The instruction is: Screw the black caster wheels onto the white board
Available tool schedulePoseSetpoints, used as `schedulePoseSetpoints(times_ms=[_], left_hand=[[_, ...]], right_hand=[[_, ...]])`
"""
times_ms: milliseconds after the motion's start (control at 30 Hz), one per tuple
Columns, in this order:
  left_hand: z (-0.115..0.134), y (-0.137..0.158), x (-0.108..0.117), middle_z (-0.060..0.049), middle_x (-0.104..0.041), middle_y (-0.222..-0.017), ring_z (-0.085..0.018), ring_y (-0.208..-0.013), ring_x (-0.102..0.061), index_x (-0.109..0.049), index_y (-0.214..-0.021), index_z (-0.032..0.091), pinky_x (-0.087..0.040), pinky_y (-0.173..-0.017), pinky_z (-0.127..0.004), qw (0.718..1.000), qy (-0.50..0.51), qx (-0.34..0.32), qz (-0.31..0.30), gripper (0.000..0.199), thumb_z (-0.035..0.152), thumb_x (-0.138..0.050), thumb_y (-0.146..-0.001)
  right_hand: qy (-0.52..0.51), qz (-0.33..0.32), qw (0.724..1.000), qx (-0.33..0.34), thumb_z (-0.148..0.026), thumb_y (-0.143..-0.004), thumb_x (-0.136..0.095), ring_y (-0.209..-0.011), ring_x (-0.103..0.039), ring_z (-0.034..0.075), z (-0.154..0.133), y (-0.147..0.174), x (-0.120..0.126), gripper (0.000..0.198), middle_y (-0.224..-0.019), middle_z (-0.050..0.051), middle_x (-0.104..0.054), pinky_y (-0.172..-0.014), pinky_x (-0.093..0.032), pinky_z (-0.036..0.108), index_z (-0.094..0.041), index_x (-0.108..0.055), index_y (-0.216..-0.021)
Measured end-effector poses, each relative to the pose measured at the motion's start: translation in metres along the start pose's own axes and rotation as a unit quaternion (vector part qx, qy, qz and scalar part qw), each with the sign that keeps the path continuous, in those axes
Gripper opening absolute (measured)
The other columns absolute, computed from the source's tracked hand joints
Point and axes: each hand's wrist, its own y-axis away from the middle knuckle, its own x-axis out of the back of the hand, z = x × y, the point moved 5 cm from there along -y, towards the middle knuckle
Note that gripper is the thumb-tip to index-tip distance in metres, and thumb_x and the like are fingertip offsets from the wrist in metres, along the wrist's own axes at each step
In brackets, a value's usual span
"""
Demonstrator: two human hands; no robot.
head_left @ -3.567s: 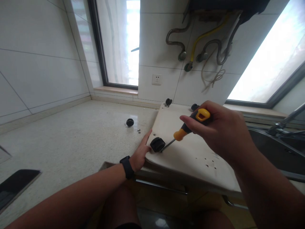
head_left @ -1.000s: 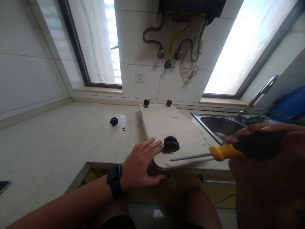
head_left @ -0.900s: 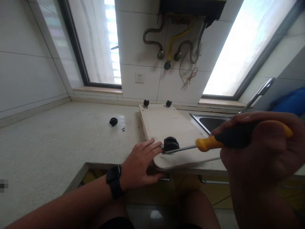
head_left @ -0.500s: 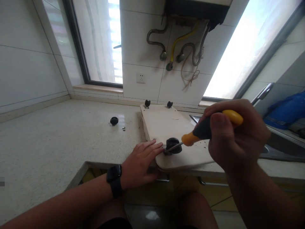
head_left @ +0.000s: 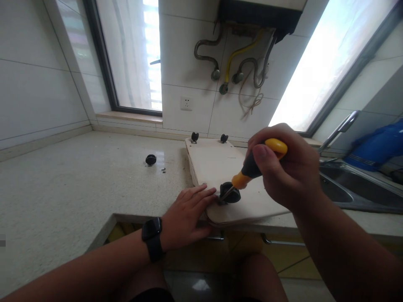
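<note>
My right hand (head_left: pixel 285 172) is closed round the yellow and black handle of a screwdriver (head_left: pixel 242 179). Its shaft slants down to the left, and the tip meets the base of a black caster wheel (head_left: pixel 231 193) at the near left corner of a white board (head_left: pixel 217 161). Spread flat, my left hand (head_left: pixel 190 212) rests on the board's left edge, fingertips close to the screwdriver tip. Two more casters (head_left: pixel 194 137) stand on the board's far end. The screw under the tip is too small to make out.
On the countertop (head_left: pixel 103 176) to the left lie a loose black caster (head_left: pixel 150 159) and a few small screws (head_left: pixel 163 170). A sink (head_left: pixel 336 188) with a tap (head_left: pixel 343 126) is at the right. Hoses (head_left: pixel 233 54) and a socket (head_left: pixel 186 103) are on the back wall.
My right hand has shifted left and the screwdriver now stands steeper, its tip still at the caster's base. The sink shows more. My left hand has barely moved.
</note>
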Motion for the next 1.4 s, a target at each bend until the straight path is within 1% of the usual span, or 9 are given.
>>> schedulePoseSetpoints(times_ms=[267, 467, 667, 733, 967, 1067, 1200, 1300, 1400], left_hand=[[0.001, -0.011, 0.001, -0.012, -0.047, -0.168, -0.039, -0.158, -0.037, -0.041, -0.157, 0.026, -0.034, -0.124, -0.063, 0.999, 0.045, 0.006, -0.007, 0.085, 0.030, -0.082, -0.083], [-0.002, -0.013, 0.003, -0.010, -0.052, -0.164, -0.038, -0.157, -0.038, -0.052, -0.145, 0.027, -0.032, -0.125, -0.062, 0.995, 0.097, 0.017, -0.001, 0.075, 0.027, -0.086, -0.077], [-0.004, -0.013, 0.006, -0.011, -0.061, -0.155, -0.038, -0.151, -0.047, -0.059, -0.139, 0.025, -0.037, -0.122, -0.059, 0.997, 0.074, 0.002, 0.027, 0.068, 0.032, -0.089, -0.078], [-0.004, -0.012, 0.006, -0.012, -0.065, -0.151, -0.038, -0.148, -0.050, -0.061, -0.138, 0.023, -0.040, -0.119, -0.058, 0.998, 0.051, -0.017, 0.032, 0.064, 0.035, -0.088, -0.081], [-0.001, -0.009, 0.009, -0.012, -0.072, -0.143, -0.035, -0.138, -0.062, -0.064, -0.141, 0.022, -0.047, -0.111, -0.051, 0.997, -0.012, -0.064, 0.049, 0.062, 0.060, -0.077, -0.094], [0.000, -0.009, 0.010, -0.013, -0.072, -0.142, -0.035, -0.136, -0.063, -0.065, -0.140, 0.020, -0.049, -0.108, -0.051, 0.996, -0.020, -0.066, 0.052, 0.063, 0.062, -0.076, -0.094], [0.000, -0.008, 0.010, -0.013, -0.072, -0.143, -0.035, -0.137, -0.063, -0.064, -0.141, 0.020, -0.049, -0.108, -0.051, 0.996, -0.024, -0.069, 0.058, 0.063, 0.061, -0.074, -0.096], [0.000, -0.007, 0.009, -0.014, -0.071, -0.144, -0.035, -0.137, -0.063, -0.063, -0.143, 0.020, -0.049, -0.107, -0.052, 0.995, -0.034, -0.072, 0.057, 0.061, 0.061, -0.070, -0.098], [0.002, -0.007, 0.009, -0.014, -0.070, -0.145, -0.035, -0.137, -0.063, -0.063, -0.144, 0.019, -0.049, -0.107, -0.051, 0.995, -0.044, -0.075, 0.058, 0.063, 0.062, -0.068, -0.099]], right_hand=[[-0.080, -0.077, 0.992, -0.052, -0.045, -0.103, -0.062, -0.069, -0.058, 0.020, 0.018, -0.011, -0.006, 0.018, -0.083, 0.001, -0.061, -0.061, -0.050, 0.039, -0.029, -0.061, -0.093], [-0.040, -0.124, 0.989, -0.069, -0.046, -0.100, -0.067, -0.077, -0.061, 0.020, 0.013, -0.014, -0.010, 0.027, -0.093, 0.001, -0.063, -0.067, -0.054, 0.037, -0.031, -0.061, -0.122], [-0.075, -0.282, 0.953, -0.077, -0.027, -0.100, -0.064, -0.111, -0.070, 0.025, 0.002, -0.026, -0.003, 0.043, -0.138, 0.010, -0.066, -0.091, -0.063, 0.042, -0.029, -0.058, -0.143], [-0.071, -0.310, 0.945, -0.076, -0.029, -0.099, -0.066, -0.116, -0.071, 0.027, 0.000, -0.030, -0.001, 0.050, -0.139, 0.011, -0.067, -0.096, -0.063, 0.045, -0.028, -0.056, -0.147], [0.147, -0.188, 0.963, -0.125, -0.060, -0.081, -0.083, -0.075, -0.070, 0.026, 0.015, -0.032, 0.006, 0.052, -0.091, 0.008, -0.074, -0.067, -0.058, 0.043, -0.023, -0.067, -0.114], [0.211, -0.152, 0.958, -0.118, -0.059, -0.082, -0.082, -0.068, -0.064, 0.024, 0.014, -0.028, 0.008, 0.053, -0.082, 0.005, -0.071, -0.062, -0.051, 0.040, -0.024, -0.064, -0.118], [0.179, -0.215, 0.956, -0.094, -0.051, -0.095, -0.067, -0.083, -0.070, 0.026, 0.011, -0.027, 0.007, 0.039, -0.105, 0.010, -0.074, -0.072, -0.055, 0.043, -0.024, -0.065, -0.124], [0.092, -0.275, 0.953, -0.092, -0.045, -0.099, -0.061, -0.098, -0.073, 0.028, 0.010, -0.029, 0.011, 0.047, -0.130, 0.014, -0.071, -0.080, -0.059, 0.044, -0.025, -0.060, -0.141], [0.079, -0.297, 0.945, -0.111, -0.051, -0.097, -0.064, -0.090, -0.074, 0.027, 0.013, -0.032, 0.016, 0.053, -0.117, 0.013, -0.076, -0.074, -0.059, 0.042, -0.023, -0.061, -0.142]])
